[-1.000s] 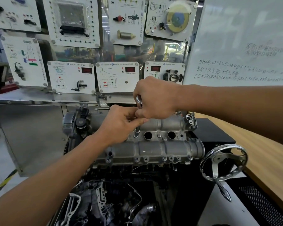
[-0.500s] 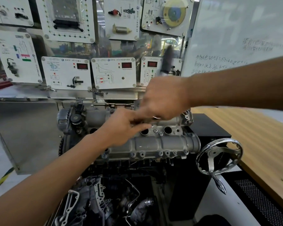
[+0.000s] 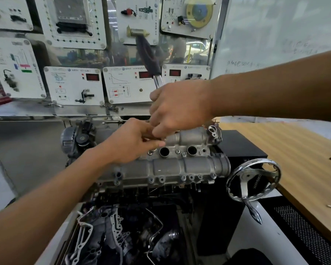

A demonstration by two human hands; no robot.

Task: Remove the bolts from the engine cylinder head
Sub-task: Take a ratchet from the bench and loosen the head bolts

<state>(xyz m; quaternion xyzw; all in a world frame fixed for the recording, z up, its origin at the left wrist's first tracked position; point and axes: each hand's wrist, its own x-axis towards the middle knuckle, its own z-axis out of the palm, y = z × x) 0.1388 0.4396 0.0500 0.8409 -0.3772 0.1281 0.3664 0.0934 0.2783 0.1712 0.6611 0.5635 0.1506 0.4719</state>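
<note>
The grey aluminium cylinder head (image 3: 170, 167) sits across the middle on an engine stand, with round plug holes on top and several small bolts (image 3: 183, 177) along its front edge. My right hand (image 3: 178, 109) grips a ratchet wrench (image 3: 150, 60) whose dark handle sticks up and away behind the hand. My left hand (image 3: 134, 142) reaches in from the left, its fingers curled and meeting the right hand's fingertips just above the head. What the fingers pinch there is hidden.
A chrome handwheel (image 3: 253, 180) with a crank handle stands at the right end of the stand. A wooden table (image 3: 294, 150) lies to the right. Training panels (image 3: 73, 85) with displays line the back. Loose engine parts (image 3: 113, 236) fill the tray below.
The wrench handle has swung up and into plain view above my right hand. Both hands have lifted slightly off the head's top, and the view has moved closer.
</note>
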